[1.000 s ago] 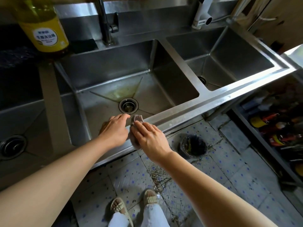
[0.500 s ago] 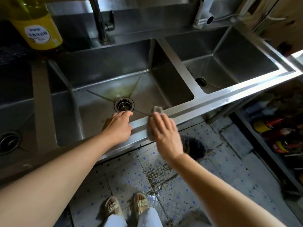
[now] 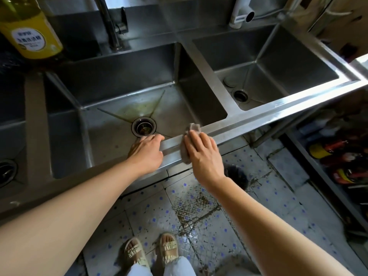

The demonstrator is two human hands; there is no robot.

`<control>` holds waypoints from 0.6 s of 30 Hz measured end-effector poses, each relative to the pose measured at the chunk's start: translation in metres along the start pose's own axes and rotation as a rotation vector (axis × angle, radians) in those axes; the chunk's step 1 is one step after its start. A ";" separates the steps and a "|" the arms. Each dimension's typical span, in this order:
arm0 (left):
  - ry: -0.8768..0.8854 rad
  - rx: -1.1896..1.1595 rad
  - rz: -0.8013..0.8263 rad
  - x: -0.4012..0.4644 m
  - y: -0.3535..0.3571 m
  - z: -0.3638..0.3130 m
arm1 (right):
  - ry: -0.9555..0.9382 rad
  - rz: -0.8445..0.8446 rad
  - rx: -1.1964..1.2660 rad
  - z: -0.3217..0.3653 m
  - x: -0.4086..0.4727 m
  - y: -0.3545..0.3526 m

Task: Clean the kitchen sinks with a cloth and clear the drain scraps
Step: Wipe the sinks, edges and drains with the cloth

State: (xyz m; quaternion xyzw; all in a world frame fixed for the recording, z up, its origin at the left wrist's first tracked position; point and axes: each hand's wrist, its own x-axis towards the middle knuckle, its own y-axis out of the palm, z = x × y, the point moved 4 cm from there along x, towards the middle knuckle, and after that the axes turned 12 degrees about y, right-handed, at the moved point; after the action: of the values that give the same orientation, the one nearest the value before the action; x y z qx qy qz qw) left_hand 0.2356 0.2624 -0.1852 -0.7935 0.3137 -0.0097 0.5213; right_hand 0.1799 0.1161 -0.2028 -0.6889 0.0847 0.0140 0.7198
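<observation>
A steel unit holds three sinks. The middle sink (image 3: 123,90) has a yellowish stain behind its round drain (image 3: 143,126). My right hand (image 3: 203,154) presses a grey-brown cloth (image 3: 188,144) flat on the front rim (image 3: 258,118), just right of the middle drain. My left hand (image 3: 148,152) grips the same rim beside it, fingers curled over the edge into the basin. The right sink (image 3: 278,62) has its own drain (image 3: 241,95) with a round metal lid (image 3: 229,81) lying next to it. Only a corner of the left sink's drain (image 3: 6,172) shows.
A yellow detergent bottle (image 3: 29,30) stands at the back left beside the tap (image 3: 111,24). A white spout (image 3: 242,10) hangs over the back ledge. On the tiled floor sit a dark bucket (image 3: 237,176) and a floor drain grate (image 3: 195,206). A low shelf of bottles (image 3: 338,156) is at the right.
My right hand has slid the cloth rightward along the front rim, away from my left hand. The left hand stays on the rim.
</observation>
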 end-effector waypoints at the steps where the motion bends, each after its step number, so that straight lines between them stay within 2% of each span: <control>1: 0.002 0.000 0.001 0.002 0.001 -0.004 | -0.057 -0.008 0.003 0.000 0.000 0.000; 4: 0.021 -0.002 -0.004 0.009 0.002 -0.015 | -0.142 -0.040 -0.050 -0.024 0.010 -0.008; 10: 0.008 0.003 -0.007 0.018 -0.001 -0.017 | 0.101 0.008 -0.113 -0.107 0.036 -0.023; 14: -0.008 -0.001 -0.004 0.013 -0.004 -0.009 | 0.147 0.018 -0.082 -0.096 0.039 -0.018; 18: -0.025 -0.010 -0.010 -0.002 -0.008 0.006 | 0.060 -0.029 -0.078 -0.047 0.024 -0.006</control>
State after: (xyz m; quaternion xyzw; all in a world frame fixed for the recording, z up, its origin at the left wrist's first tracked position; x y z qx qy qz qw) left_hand 0.2402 0.2705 -0.1812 -0.7978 0.3033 -0.0010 0.5210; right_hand 0.1992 0.0667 -0.2015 -0.7178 0.0959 -0.0140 0.6894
